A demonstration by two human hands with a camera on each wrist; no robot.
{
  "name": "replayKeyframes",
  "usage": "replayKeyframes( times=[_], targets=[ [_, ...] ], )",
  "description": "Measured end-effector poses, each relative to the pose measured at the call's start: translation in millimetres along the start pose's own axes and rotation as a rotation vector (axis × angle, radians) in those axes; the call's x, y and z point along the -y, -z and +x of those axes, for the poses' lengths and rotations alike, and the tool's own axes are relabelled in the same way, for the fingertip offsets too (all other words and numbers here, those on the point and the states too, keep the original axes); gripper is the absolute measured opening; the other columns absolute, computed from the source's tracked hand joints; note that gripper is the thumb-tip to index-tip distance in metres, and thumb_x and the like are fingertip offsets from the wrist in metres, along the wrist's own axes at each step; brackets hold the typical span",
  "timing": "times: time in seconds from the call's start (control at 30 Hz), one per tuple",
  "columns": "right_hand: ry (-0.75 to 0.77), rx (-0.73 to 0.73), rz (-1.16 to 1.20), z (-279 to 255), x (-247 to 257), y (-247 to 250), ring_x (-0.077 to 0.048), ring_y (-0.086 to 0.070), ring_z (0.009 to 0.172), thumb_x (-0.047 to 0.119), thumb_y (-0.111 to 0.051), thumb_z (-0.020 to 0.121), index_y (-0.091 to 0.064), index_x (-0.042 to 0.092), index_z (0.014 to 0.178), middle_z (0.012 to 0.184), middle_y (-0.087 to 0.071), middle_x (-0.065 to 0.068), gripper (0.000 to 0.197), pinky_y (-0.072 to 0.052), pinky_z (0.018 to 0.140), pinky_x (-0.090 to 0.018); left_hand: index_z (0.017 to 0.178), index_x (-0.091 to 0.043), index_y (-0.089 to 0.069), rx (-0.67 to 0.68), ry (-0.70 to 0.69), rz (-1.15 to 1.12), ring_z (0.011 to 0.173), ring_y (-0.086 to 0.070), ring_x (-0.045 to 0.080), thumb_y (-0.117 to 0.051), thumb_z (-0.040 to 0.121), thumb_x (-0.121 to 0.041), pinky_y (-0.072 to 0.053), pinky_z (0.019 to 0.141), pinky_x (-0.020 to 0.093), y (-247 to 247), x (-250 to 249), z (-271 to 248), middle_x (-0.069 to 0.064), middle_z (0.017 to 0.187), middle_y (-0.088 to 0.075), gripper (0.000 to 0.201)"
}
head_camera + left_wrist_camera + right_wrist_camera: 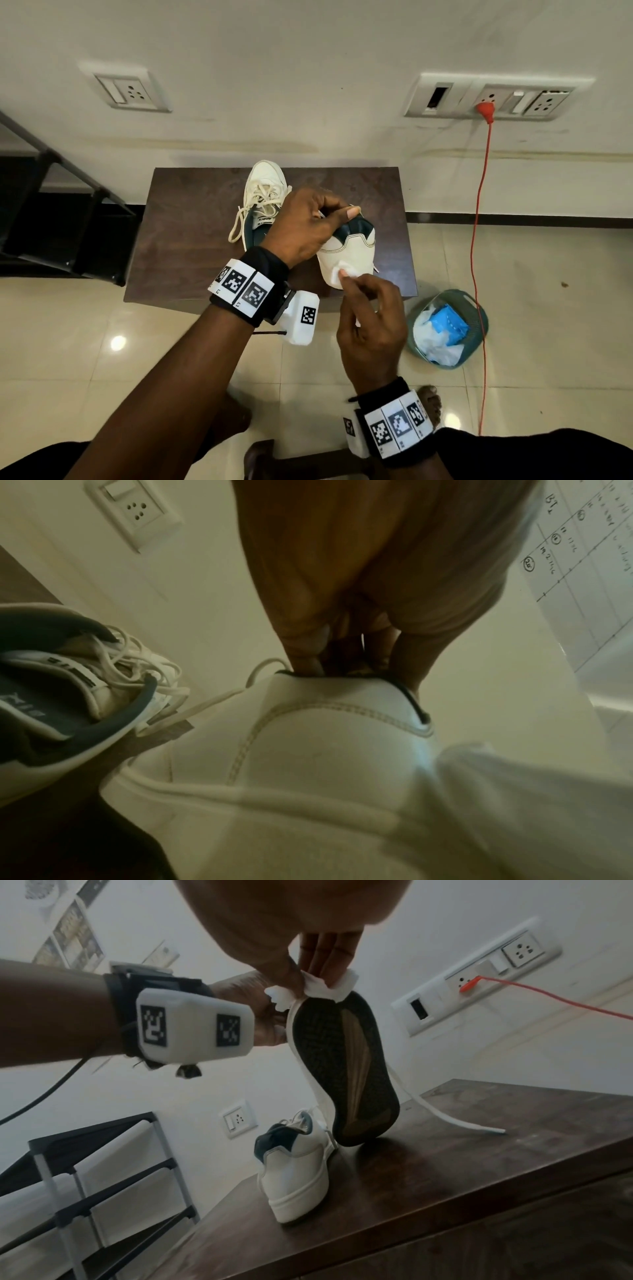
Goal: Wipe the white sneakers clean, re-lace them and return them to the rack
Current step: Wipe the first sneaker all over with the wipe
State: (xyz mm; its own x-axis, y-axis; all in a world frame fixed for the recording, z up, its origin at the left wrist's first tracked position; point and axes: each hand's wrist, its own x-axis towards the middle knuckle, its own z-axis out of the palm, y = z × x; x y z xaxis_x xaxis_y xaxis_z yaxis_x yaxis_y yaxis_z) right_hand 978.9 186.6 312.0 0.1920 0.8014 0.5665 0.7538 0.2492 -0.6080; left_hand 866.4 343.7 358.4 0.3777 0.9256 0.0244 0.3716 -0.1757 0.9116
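Presently my left hand (301, 226) grips 1 sneaker (349, 255) by its collar, toe down on the table (178, 246); my right hand (368, 329) pinches a wipe (337, 274) against its heel; sneaker 2 (262, 202) stands just beside
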Motion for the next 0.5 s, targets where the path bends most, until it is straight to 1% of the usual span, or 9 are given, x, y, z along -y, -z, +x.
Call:
replayKeyframes(
  times=[0.17,0.2,0.27,0.33,0.37,0.43,0.5],
  targets=[
    [-0.095,-0.096,0.014,1,-6,7,-0.022,-0.062,0.091,-0.010,-0.071,0.085,-0.074,-0.002,0.109,0.096,-0.065,-0.018,0.026,-0.053,0.078,-0.025,0.081,-0.014,-0.078,0.016,0.012,0.007,0.075,-0.070,0.020,-0.065,0.095,-0.036,-0.056,0.079,0.050,-1,-3,0,-0.001,0.075,-0.075,0.029],
    [-0.107,-0.098,0.020,0,-4,5,-0.022,-0.063,0.091,-0.009,-0.071,0.085,-0.074,-0.002,0.108,0.097,-0.065,-0.017,0.024,-0.053,0.078,-0.026,0.081,-0.013,-0.078,0.010,0.013,0.002,0.075,-0.070,0.020,-0.066,0.095,-0.034,-0.056,0.078,0.050,-3,-3,0,0.000,0.075,-0.074,0.029],
    [-0.081,-0.050,0.020,-4,2,-1,-0.024,-0.063,0.089,-0.009,-0.070,0.085,-0.075,-0.002,0.107,0.096,-0.065,-0.017,0.023,-0.052,0.077,-0.025,0.078,-0.011,-0.077,-0.003,0.012,0.004,0.073,-0.069,0.020,-0.067,0.096,-0.031,-0.056,0.077,0.047,-6,-5,0,0.001,0.072,-0.073,0.028],
    [-0.034,0.013,-0.017,-7,5,-5,-0.026,-0.063,0.088,-0.009,-0.071,0.083,-0.076,-0.001,0.106,0.095,-0.067,-0.017,0.025,-0.051,0.074,-0.027,0.076,-0.014,-0.077,0.002,0.014,0.001,0.072,-0.068,0.019,-0.068,0.096,-0.029,-0.056,0.076,0.046,-9,-7,0,0.000,0.071,-0.072,0.027],
    [-0.035,0.014,-0.024,-6,4,-5,-0.026,-0.063,0.087,-0.009,-0.071,0.082,-0.076,-0.001,0.105,0.095,-0.067,-0.017,0.025,-0.052,0.073,-0.028,0.075,-0.016,-0.076,0.008,0.015,-0.001,0.071,-0.068,0.018,-0.068,0.096,-0.028,-0.055,0.076,0.045,-9,-8,0,-0.002,0.070,-0.072,0.026],
    [-0.075,-0.035,-0.022,-2,0,0,-0.025,-0.063,0.088,-0.008,-0.072,0.082,-0.075,-0.002,0.102,0.095,-0.066,-0.017,0.022,-0.052,0.075,-0.027,0.074,-0.023,-0.074,0.017,0.015,-0.011,0.069,-0.067,0.014,-0.068,0.097,-0.027,-0.055,0.075,0.043,-9,-8,-1,-0.007,0.069,-0.072,0.024],
    [-0.104,-0.089,-0.046,3,-6,7,-0.024,-0.063,0.088,-0.006,-0.074,0.082,-0.074,-0.003,0.100,0.095,-0.065,-0.017,0.019,-0.052,0.078,-0.024,0.076,-0.022,-0.074,0.023,0.014,-0.025,0.070,-0.068,0.011,-0.067,0.097,-0.026,-0.055,0.076,0.043,-9,-7,-3,-0.009,0.070,-0.071,0.023]
  ],
)
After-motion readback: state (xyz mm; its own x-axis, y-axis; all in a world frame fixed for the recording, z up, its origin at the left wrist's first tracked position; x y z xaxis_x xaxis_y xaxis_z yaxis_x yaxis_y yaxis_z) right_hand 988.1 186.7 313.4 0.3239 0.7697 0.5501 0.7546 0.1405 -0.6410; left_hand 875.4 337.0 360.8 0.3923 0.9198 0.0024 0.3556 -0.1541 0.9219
